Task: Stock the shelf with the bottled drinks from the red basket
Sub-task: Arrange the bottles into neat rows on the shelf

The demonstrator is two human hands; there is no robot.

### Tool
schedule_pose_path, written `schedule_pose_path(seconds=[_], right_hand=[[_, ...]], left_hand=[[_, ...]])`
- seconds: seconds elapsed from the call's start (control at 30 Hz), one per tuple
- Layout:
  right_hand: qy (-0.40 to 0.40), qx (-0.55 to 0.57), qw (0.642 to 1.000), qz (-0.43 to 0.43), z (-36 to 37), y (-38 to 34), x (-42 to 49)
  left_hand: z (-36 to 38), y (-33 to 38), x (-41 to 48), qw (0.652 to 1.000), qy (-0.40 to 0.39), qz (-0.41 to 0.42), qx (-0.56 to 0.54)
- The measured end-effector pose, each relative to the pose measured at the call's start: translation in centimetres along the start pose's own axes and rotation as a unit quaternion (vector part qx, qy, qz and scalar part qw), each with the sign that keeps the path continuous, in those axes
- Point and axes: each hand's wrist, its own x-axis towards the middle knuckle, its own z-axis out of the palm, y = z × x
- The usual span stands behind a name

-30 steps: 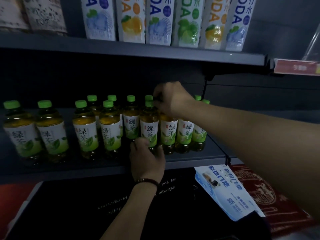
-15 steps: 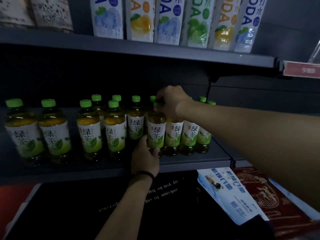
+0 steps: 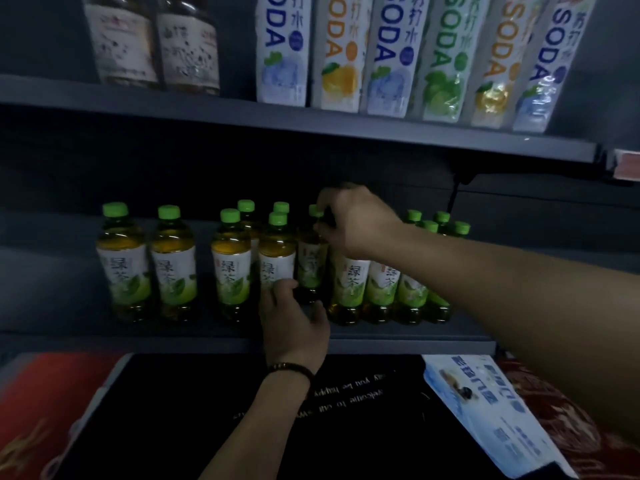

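Labels say 绿茶 on the green tea bottle [image 3: 310, 261] and SODA on the soda bottles [image 3: 384, 53] above. My right hand [image 3: 356, 221] pinches its neck and my left hand [image 3: 294, 323] cups its base on the shelf [image 3: 173, 341]. It's pushed further back than a moment ago.

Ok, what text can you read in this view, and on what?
"SODA" and "苏打水": tall soda bottles.
"绿茶": green tea bottles.
"welcome to our", upside down, rest blurred: black mat.
Too blurred: blue leaflet, brown-label bottles, red tag.
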Motion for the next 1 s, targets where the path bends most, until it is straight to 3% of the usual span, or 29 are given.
schedule_pose_path(seconds=[0.13,0.27,0.5,0.77,1.0], right_hand=[[-0.014,0.113,0.993,0.006,1.2,-4.2,1.7],[-0.033,0.150,0.987,0.035,2.4,-6.3,3.1],[-0.026,0.107,0.993,0.041,1.1,-5.2,4.0],[-0.049,0.053,0.997,0.023,0.6,-2.7,4.1],[-0.053,0.047,0.997,0.032,0.7,-1.4,3.9]], left_hand=[[-3.1,-1.9,0.9,0.998,0.030,-0.047,0.032],[-4.2,-3.0,1.9,0.996,-0.049,-0.079,-0.008],[-4.2,-3.8,3.1,0.996,-0.078,-0.020,0.035],[-1.7,-2.6,2.9,0.998,-0.036,-0.022,-0.053],[-0.2,-1.9,2.7,0.998,-0.024,-0.024,-0.062]])
